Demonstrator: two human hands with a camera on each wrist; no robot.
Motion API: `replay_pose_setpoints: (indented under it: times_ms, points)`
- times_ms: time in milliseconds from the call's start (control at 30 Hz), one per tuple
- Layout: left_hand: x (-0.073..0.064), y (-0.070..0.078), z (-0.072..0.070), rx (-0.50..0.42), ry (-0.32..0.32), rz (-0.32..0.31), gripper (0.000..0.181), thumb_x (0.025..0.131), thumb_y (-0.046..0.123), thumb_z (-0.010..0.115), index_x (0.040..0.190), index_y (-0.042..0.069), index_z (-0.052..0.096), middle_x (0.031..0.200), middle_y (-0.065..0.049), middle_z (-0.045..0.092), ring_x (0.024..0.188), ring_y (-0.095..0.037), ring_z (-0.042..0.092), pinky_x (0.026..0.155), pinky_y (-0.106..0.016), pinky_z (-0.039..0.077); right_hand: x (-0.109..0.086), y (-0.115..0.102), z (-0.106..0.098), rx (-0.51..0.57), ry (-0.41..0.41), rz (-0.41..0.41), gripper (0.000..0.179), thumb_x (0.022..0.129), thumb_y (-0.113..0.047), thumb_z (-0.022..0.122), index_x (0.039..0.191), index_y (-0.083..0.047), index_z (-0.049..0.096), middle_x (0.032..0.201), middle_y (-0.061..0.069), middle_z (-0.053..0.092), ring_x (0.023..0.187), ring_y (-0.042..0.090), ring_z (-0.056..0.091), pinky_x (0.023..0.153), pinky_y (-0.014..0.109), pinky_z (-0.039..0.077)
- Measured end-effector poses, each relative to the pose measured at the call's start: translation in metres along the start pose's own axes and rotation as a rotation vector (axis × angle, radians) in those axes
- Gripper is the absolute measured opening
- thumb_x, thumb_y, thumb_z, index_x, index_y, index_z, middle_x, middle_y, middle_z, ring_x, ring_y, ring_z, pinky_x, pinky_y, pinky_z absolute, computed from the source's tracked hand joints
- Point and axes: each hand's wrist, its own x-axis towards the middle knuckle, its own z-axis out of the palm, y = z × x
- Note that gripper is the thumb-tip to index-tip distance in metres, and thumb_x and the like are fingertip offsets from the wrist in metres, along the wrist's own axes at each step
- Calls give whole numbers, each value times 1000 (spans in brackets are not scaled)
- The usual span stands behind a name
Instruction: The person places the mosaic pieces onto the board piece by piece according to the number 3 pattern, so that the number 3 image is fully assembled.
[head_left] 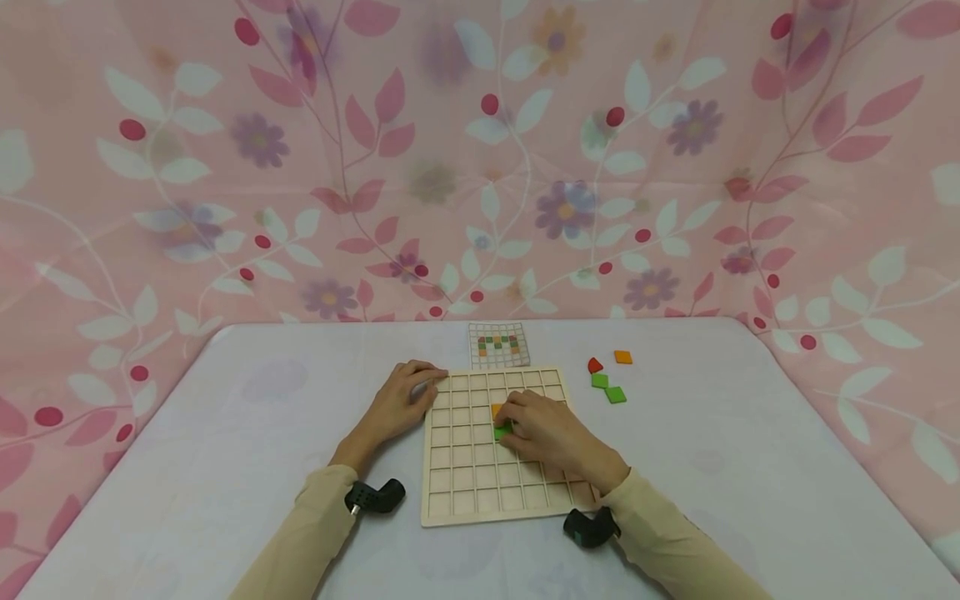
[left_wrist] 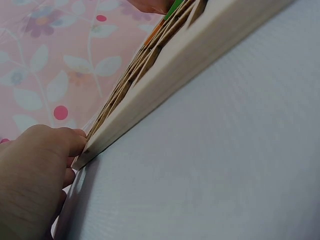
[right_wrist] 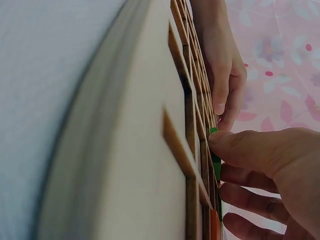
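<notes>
Over the middle of the wooden grid board [head_left: 462, 477], the right hand [head_left: 547, 429] bends down, thumb and fingers pinching one green tile [head_left: 501, 434]; one orange tile [head_left: 497, 410] sits at its twelve o'clock. The left hand [head_left: 397, 400] grips the board's eleven o'clock corner. One pattern card [head_left: 498, 345] lies at twelve. Toward two o'clock, on the bench [head_left: 225, 467]: one red wedge [head_left: 595, 365], two loose green tiles [head_left: 616, 394], one loose orange tile [head_left: 623, 357].

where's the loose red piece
In the head view, the loose red piece lies right of the wooden grid board, just beyond a green tile and left of an orange tile.
</notes>
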Motion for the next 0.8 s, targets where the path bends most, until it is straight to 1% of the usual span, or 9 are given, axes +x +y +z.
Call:
replay_pose_setpoints:
  times_ms: [67, 333, 800]
  points:
    - [1, 0, 0, 5, 1, 1, 27, 92, 14, 61, 118, 13, 67, 116, -8, 60, 103, -26, 51, 87, -45, 44, 0, 1, -1, 4, 7, -5, 15, 84, -26, 71, 97, -19, 70, 92, -7, 61, 81, 7, 51, 65, 21, 45]
    - [0, -1, 1, 1, -10, -20, 27, 92, 14, 60, 118, 14, 67, 117, -8, 60, 104, -26, 51, 88, -46, 44, 0, 1, 0, 21, -18, 1, 14, 86, -26, 69, 98, -19, 69, 94, -7, 62, 84, 6, 52, 68, 22, 47]
    - [1, -1, 1, 5, -19, -36, 27, 92, 15, 60, 119, 15, 67, 118, -6, 60, 103, -24, 50, 88, -45, 43, -1, 0, -2, 24, -4, 0, 14, 85, -25, 70, 97, -18, 69, 93, -7, 61, 84, 7, 52, 68, 22, 47]
